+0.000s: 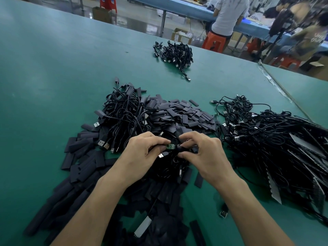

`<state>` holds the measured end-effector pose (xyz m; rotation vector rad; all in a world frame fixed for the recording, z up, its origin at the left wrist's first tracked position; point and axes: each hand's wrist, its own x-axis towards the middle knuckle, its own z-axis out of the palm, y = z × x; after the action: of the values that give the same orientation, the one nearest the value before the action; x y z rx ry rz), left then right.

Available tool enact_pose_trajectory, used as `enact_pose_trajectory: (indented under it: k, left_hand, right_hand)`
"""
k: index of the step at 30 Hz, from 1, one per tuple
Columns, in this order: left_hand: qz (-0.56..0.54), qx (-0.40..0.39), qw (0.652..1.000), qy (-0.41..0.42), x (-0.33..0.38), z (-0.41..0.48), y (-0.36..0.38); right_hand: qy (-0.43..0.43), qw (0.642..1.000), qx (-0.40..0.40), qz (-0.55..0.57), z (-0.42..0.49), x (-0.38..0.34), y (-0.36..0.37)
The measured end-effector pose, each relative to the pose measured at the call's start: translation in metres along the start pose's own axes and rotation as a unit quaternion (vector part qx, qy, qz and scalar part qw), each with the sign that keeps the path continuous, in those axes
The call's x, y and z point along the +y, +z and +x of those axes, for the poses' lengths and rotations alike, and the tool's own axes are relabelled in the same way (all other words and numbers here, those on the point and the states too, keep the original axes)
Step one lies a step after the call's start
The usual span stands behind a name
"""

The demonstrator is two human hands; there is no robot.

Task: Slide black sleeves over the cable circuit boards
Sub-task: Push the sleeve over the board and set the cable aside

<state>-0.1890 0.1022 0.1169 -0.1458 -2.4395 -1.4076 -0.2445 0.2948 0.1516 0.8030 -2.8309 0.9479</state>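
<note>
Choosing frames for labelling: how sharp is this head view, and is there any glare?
Head view: left hand, right hand and the green circuit board are sharp; sleeves at the bottom edge and the people behind look smeared; a pale sheen lies on the table at left.

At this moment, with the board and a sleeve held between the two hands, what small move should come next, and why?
Probably the right hand should ease its black sleeve leftward over the green circuit board, which the left hand pinches. The board shows bare, not yet covered, and the sleeve's end appears to sit right beside it, roughly in line.
</note>
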Motion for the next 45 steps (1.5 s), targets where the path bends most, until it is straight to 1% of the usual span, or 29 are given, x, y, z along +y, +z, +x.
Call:
enact_pose_trajectory:
  k: [8,11,15,18,24,27,30,33,36,39,45]
  left_hand:
    - [0.009,-0.010,1.000,0.003,0.000,0.001,0.000]
    - [-0.006,-0.016,1.000,-0.002,0.000,0.000,0.000]
    - [-0.006,-0.032,0.999,-0.014,0.000,0.001,0.000]
    - [0.005,-0.028,0.999,-0.015,-0.001,0.000,0.000]
    - [-0.004,-0.014,1.000,-0.024,-0.002,0.001,-0.001]
    - [-0.027,-0.012,0.999,-0.035,-0.002,0.001,-0.001]
    - [-0.044,-0.009,0.998,-0.046,-0.002,0.001,-0.002]
    - [-0.075,-0.006,0.995,-0.067,-0.003,0.002,-0.002]
    - [-0.106,-0.008,0.991,-0.080,-0.005,0.003,-0.003]
    - [-0.120,-0.015,0.989,-0.083,-0.006,0.002,-0.001]
    - [-0.137,-0.015,0.987,-0.080,-0.009,0.002,-0.001]
  right_hand:
    - [-0.007,0.996,-0.041,-0.074,0.002,-0.005,-0.005]
    - [-0.007,0.994,-0.051,-0.095,0.004,-0.008,-0.005]
    - [-0.013,0.991,-0.054,-0.124,0.005,-0.008,-0.005]
    - [-0.018,0.990,-0.046,-0.129,0.004,-0.008,-0.005]
    - [-0.018,0.998,-0.011,-0.057,0.003,-0.005,-0.002]
    - [-0.036,0.999,0.016,-0.036,0.003,-0.002,-0.001]
    - [-0.035,0.999,0.019,0.000,0.004,0.000,0.000]
    - [-0.018,0.997,0.030,0.064,0.005,0.002,0.002]
    - [0.006,0.986,0.044,0.163,0.004,0.003,0.003]
    - [0.012,0.975,0.052,0.216,0.000,0.004,0.005]
    - [0.013,0.974,0.033,0.225,-0.003,0.006,0.006]
